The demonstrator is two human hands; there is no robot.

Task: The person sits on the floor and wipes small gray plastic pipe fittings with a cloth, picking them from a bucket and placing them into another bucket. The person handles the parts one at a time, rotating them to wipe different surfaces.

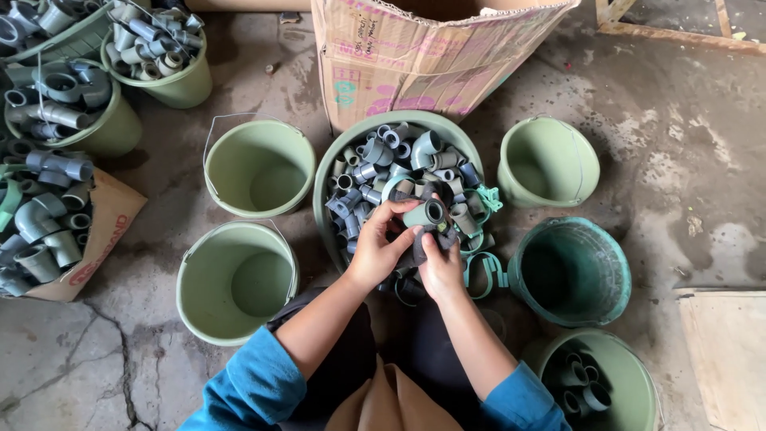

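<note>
I see my left hand [375,251] pinching the grey pipe fitting [424,213] — long axis pointing right, open end outward — while my right hand [440,267] grips dark fittings [421,243] just below.

Seen from above: left hand [377,249] and right hand [438,267] together over a green basin [335,156] of grey pipe fittings, fingers closed on one short grey pipe coupling [424,214]. Around the basin, pale green buckets [259,168], a darker teal bucket [570,271], a torn cardboard box [423,56]. At far left, more buckets heaped with fittings [152,40]. Beneath, stained concrete floor [678,144].
</note>
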